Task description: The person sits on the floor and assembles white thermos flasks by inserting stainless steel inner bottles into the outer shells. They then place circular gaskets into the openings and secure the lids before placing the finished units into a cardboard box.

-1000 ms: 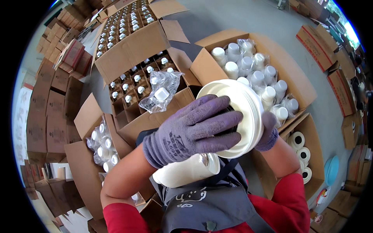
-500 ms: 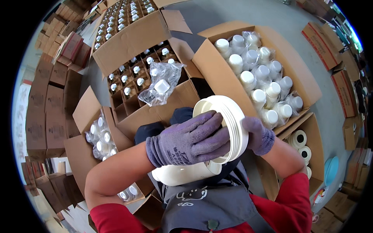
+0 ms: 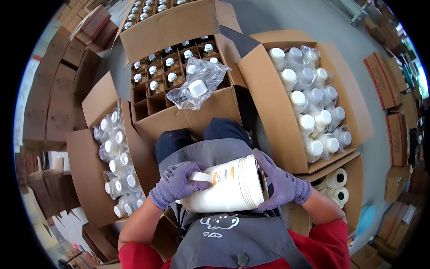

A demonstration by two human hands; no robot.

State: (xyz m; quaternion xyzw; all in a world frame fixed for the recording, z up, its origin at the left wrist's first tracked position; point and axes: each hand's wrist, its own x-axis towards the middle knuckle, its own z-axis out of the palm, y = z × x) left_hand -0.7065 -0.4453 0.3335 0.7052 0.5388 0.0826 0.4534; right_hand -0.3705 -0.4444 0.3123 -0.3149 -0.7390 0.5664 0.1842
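Jug [image 3: 219,190]: held over our lap [image 3: 197,151] | left hand [image 3: 179,183]: curled round its handle [image 3: 200,177] | right hand [image 3: 283,184]: thumb and fingers spread over its ridged end [image 3: 249,184] | change: we no longer hold the lid apart; it now seems seated there, tightness unclear
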